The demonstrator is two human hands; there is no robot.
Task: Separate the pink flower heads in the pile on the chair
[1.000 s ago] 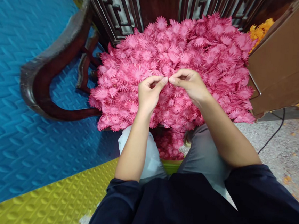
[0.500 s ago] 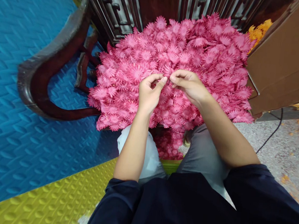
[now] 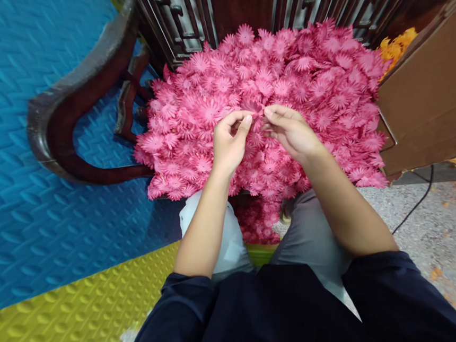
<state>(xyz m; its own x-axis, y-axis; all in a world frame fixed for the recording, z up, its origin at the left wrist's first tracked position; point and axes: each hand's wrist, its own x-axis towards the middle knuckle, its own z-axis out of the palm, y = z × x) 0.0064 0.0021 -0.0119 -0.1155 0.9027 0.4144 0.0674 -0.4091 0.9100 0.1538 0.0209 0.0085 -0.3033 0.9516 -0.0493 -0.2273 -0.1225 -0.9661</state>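
Note:
A broad heap of pink artificial flower heads [image 3: 203, 89] lies in front of me, under both hands. My left hand [image 3: 233, 137] is closed, thumb and forefinger pinching the left edge of a pink flower [image 3: 254, 108] held just above the heap. From the other side, my right hand [image 3: 289, 128] pinches the same flower's right edge with thumb and forefinger, its other fingers loosely curled. The petals between the fingertips are partly hidden and blend with the flowers behind.
Left of the heap curves a dark wooden chair arm [image 3: 71, 93] over blue matting [image 3: 4, 173] with a yellow strip [image 3: 93, 292]. A brown cardboard box [image 3: 437, 99] stands at the right, orange petals [image 3: 396, 47] behind it. A black cable [image 3: 417, 203] crosses the speckled floor.
My hands have drawn slightly apart, the right one moving a little rightward. More of the pink flower's petals now show between the fingertips.

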